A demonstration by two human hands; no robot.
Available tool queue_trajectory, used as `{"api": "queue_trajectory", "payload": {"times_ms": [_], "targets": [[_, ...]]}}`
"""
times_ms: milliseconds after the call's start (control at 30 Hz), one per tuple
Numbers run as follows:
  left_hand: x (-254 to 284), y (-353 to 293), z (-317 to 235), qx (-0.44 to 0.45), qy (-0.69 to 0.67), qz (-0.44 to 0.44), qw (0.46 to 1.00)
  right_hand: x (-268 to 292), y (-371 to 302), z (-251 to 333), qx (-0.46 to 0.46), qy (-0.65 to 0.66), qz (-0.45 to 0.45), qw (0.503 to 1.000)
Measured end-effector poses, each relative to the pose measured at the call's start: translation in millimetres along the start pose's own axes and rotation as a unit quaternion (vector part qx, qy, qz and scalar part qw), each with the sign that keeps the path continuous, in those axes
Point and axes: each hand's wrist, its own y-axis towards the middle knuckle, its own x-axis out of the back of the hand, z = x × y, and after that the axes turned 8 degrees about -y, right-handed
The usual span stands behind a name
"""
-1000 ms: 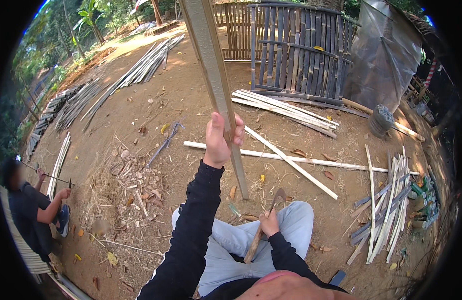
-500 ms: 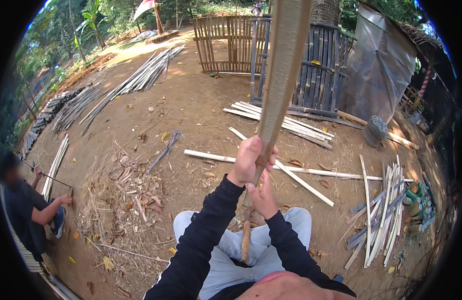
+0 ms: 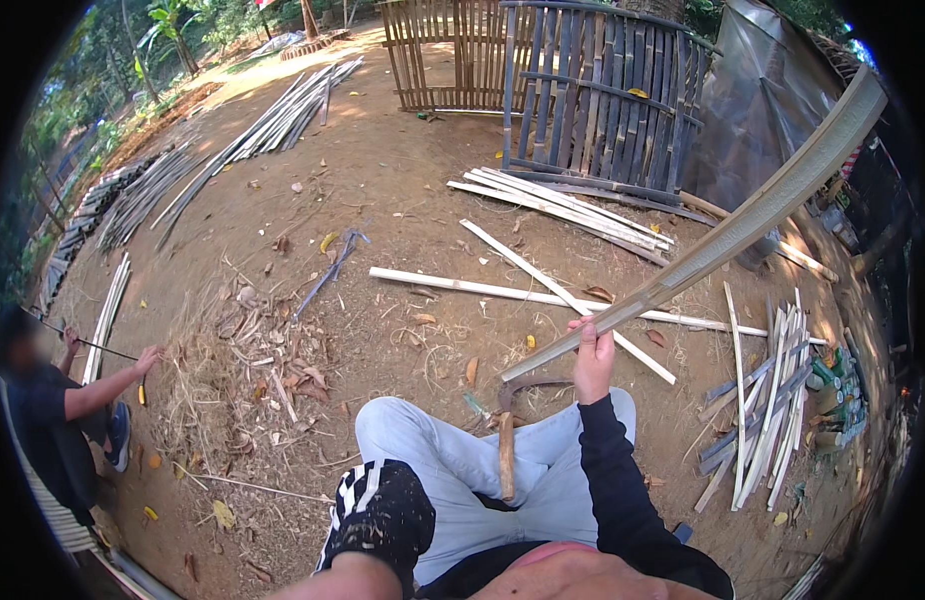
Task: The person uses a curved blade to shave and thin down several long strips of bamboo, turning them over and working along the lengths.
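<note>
Bamboo slat, long and flat, now slants from the right hand up toward the right rim, where half a second ago it stood nearly upright before the head; both hands gripped its foot then, and only one grips it now; the left hand has come off it and is out of sight, only the dark left sleeve with its white stripes showing at the lower edge.

Right hand is clenched round the slat's lower end, fingers wrapped over it, the arm raised above the right knee; a curved knife with a wooden handle lies between the legs on the pale jeans, no hand on it.

On the bare earth ahead lie two crossed pale poles, a bundle of split strips before a bamboo fence panel, and more strips heaped to the right; dry husks litter the ground to the left, where another person sits working a thin strip.
</note>
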Motion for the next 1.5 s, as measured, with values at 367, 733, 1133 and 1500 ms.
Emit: {"api": "queue_trajectory", "payload": {"times_ms": [367,733,1133,1500], "targets": [[32.6,-25.4,-42.3,0.098,-0.072,0.129,0.984,-11.8,-16.9,10.2,0.032,-0.028,0.022,0.999],[31.4,-87.5,21.4,0.312,-0.081,0.125,0.938,-1.7,-16.5,7.0,0.013,-0.022,0.009,1.000],[25.1,-98.9,24.4,0.338,-0.075,0.131,0.929,18.0,-16.6,-10.6,0.044,-0.032,-0.021,0.998],[15.2,-94.3,5.7,0.286,-0.085,0.130,0.946,17.9,-19.6,-2.2,0.032,-0.044,-0.044,0.998]]}}
